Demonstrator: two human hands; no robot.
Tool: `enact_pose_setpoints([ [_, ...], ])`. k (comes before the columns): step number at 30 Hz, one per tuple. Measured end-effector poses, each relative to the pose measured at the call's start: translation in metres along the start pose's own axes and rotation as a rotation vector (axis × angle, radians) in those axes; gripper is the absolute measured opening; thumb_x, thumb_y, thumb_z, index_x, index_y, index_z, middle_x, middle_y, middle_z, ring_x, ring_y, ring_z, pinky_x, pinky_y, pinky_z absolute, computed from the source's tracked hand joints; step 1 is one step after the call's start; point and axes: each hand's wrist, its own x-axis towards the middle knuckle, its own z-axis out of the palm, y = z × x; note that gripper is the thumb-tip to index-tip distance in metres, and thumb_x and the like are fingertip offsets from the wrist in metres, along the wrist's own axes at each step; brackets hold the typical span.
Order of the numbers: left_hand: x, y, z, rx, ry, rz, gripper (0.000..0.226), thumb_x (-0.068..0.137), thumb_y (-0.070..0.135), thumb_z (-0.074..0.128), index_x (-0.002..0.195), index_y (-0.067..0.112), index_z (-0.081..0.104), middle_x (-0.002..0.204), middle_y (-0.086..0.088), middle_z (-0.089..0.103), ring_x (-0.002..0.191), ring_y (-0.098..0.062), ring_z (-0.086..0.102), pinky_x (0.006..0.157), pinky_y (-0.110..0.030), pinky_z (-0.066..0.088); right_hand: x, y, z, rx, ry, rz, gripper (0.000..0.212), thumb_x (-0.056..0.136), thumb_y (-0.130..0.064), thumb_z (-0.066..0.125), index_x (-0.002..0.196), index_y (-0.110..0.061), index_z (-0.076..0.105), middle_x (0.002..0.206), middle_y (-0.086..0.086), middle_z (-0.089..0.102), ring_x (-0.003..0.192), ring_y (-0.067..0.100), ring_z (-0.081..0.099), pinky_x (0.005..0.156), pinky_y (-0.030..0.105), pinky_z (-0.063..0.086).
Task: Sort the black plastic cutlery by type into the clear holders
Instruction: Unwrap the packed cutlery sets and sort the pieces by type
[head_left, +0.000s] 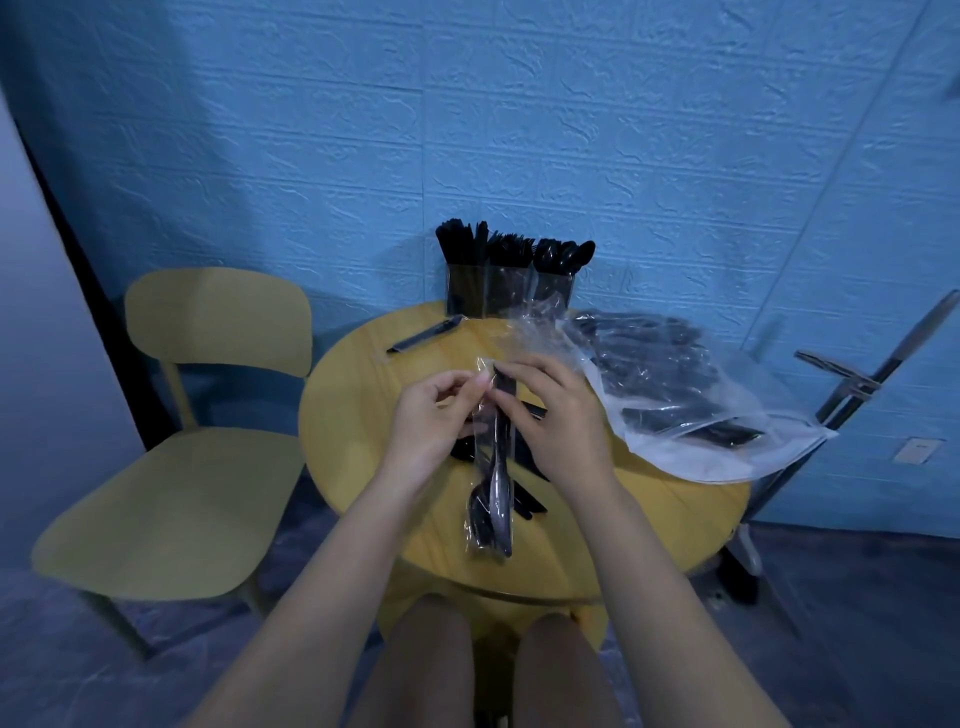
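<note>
Hands pinch the top of a thin clear wrapper (491, 457) with black plastic cutlery inside, above the round yellow tabletop (358, 415). Left hand (431, 415) and right hand (550, 415) both hold it in a tight grip. A hard tear could make the pieces fall out, far from the clear holders (511, 288).

Corner of a small, plainly furnished room, possibly a home or break area: a round yellow worktop (363, 415) and matching yellow chair (208, 415) set against a blue brick-textured wall (571, 130), with a wall socket (918, 450) low at right.
</note>
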Motion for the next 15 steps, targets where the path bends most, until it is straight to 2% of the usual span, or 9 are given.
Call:
enact_pose_setpoints([
  [1,-0.003,0.001,0.000,0.021,-0.029,0.009,0.005,0.089,0.014,0.062,0.091,0.014,0.067,0.086,-0.003,0.065,0.069,-0.003,0.066,0.065,-0.020,0.057,-0.002,0.001,0.000,-0.033,-0.002,-0.019,0.026,0.085,-0.022,0.066,0.109,-0.012,0.071,0.101,0.000,0.066,0.091,0.012,0.061,0.080,0.020,0.051],
  [3,-0.005,0.000,-0.003,0.061,-0.097,0.001,0.019,0.084,0.002,0.065,0.097,0.016,0.065,0.089,0.000,0.064,0.071,-0.002,0.067,0.065,-0.018,0.056,-0.005,0.003,0.000,-0.096,0.014,-0.062,0.027,0.088,-0.028,0.061,0.107,-0.013,0.072,0.097,0.001,0.068,0.084,0.017,0.066,0.066,0.032,0.056],
  [6,-0.005,-0.002,-0.007,0.108,-0.161,-0.025,0.034,0.079,-0.009,0.067,0.100,0.016,0.064,0.090,-0.001,0.064,0.077,-0.004,0.067,0.065,-0.017,0.055,-0.009,0.008,0.001,-0.168,0.033,-0.125,0.025,0.092,-0.028,0.057,0.102,-0.012,0.075,0.092,0.000,0.069,0.079,0.016,0.066,0.059,0.034,0.055],
  [8,-0.005,-0.002,-0.007,0.108,-0.158,-0.035,0.033,0.079,-0.011,0.066,0.105,0.010,0.065,0.088,-0.001,0.063,0.074,-0.004,0.066,0.062,-0.016,0.054,-0.010,0.009,0.001,-0.159,0.052,-0.098,0.023,0.092,-0.024,0.057,0.099,-0.012,0.075,0.091,0.000,0.070,0.080,0.015,0.065,0.062,0.032,0.054],
  [11,-0.005,-0.003,-0.008,0.162,-0.165,-0.010,0.035,0.080,-0.011,0.065,0.097,0.020,0.065,0.086,0.002,0.064,0.072,-0.002,0.065,0.064,-0.013,0.052,-0.005,0.000,-0.005,0.028,0.116,0.184,0.013,0.090,-0.017,0.061,0.091,-0.013,0.074,0.086,-0.008,0.069,0.082,0.007,0.061,0.073,0.018,0.049],
  [13,-0.006,-0.003,-0.010,0.183,-0.186,0.000,0.037,0.081,-0.009,0.066,0.093,0.026,0.065,0.087,0.002,0.065,0.075,-0.003,0.065,0.067,-0.013,0.051,0.000,-0.005,-0.010,0.186,0.082,0.408,0.012,0.092,-0.016,0.059,0.085,-0.018,0.069,0.079,-0.015,0.066,0.077,0.001,0.060,0.071,0.009,0.045],
  [15,-0.006,-0.002,-0.012,0.199,-0.214,0.006,0.036,0.084,-0.005,0.064,0.098,0.027,0.065,0.091,0.002,0.067,0.078,-0.002,0.066,0.071,-0.014,0.052,0.004,-0.005,-0.011,0.345,0.043,0.537,0.016,0.093,-0.017,0.056,0.081,-0.020,0.065,0.073,-0.012,0.067,0.070,0.002,0.062,0.069,0.017,0.050],
])
